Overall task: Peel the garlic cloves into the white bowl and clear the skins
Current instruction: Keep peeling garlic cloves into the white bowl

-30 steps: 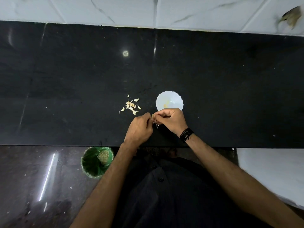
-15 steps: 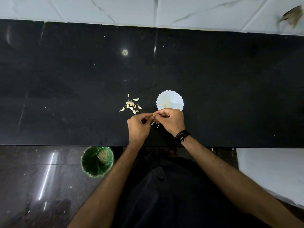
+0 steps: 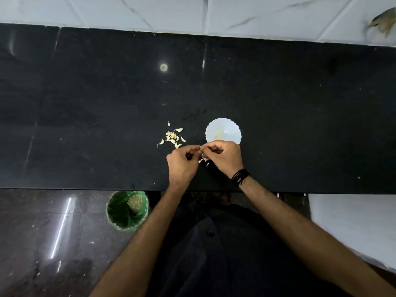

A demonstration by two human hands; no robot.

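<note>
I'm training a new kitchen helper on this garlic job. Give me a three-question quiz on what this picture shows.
1. True or false: the pile of garlic cloves lies inside the white bowl.
2. What do the left hand and right hand pinch between their fingertips? A) a knife B) a small garlic clove C) a spoon
3. Where is the green bin: on the black counter, or on the floor below its front edge?

Key
1. False: the pile lies on the counter, left of the bowl.
2. B
3. On the floor, left of the person's arms.
</note>
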